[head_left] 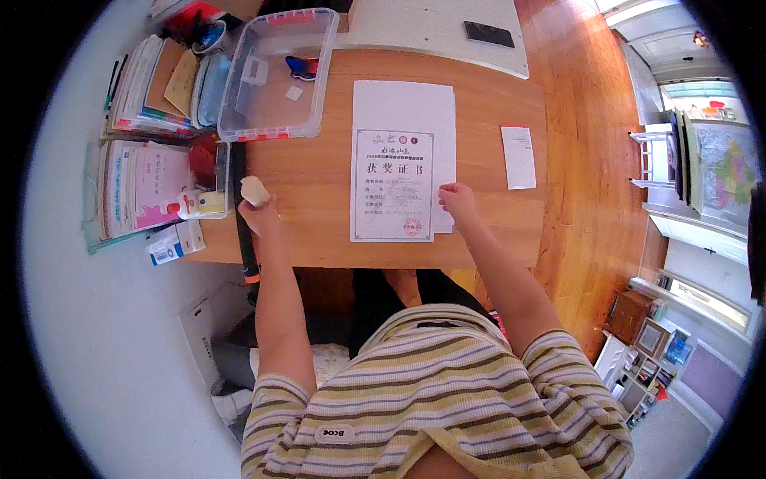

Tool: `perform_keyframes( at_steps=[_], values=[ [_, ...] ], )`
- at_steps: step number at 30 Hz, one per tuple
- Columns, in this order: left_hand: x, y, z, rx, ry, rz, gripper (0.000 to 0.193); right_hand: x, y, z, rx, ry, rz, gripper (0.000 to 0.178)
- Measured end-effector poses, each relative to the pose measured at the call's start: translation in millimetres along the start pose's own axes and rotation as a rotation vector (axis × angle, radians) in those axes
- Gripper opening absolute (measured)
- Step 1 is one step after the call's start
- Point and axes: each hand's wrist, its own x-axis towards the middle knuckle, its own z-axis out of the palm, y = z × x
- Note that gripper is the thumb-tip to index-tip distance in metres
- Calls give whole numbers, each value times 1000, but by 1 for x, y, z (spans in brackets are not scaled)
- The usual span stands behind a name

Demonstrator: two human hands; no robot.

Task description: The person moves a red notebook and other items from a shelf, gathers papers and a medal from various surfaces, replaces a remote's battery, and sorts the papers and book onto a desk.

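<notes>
At the table's left side, my left hand (pixel 260 217) is closed around a pale cream, blocky object (pixel 254 191), whose kind I cannot make out. My right hand (pixel 458 201) has its fingers curled and pressed together over the right edge of the white sheets. Anything small between those fingers is hidden. A printed certificate (pixel 391 188) with a grey border and a red round stamp lies flat in front of me. Beneath it, white paper (pixel 403 104) sticks out at the far and right sides.
A clear plastic bin (pixel 231 112) with a few small items stands at the far left. Books and folders (pixel 155 172) line the wall beside a long black object (pixel 242 231). Rightward lies a white slip (pixel 519 158); a dark phone (pixel 488 33) rests on a white board (pixel 399 28).
</notes>
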Motion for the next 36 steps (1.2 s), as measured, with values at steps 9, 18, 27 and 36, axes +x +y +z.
perform_keyframes(
  at_steps=[9,18,27,36],
  values=[
    [-17,15,-9,233,-76,146,69,26,-12,20,179,19,186,31],
    [-31,52,31,815,-406,677,37,57,21,-31,-41,-20,63,29],
    [1,9,35,786,-216,505,39,29,-30,-1,316,-118,237,24],
    [-116,78,90,-85,-702,-547,15,34,-34,17,404,-5,431,19]
  ],
)
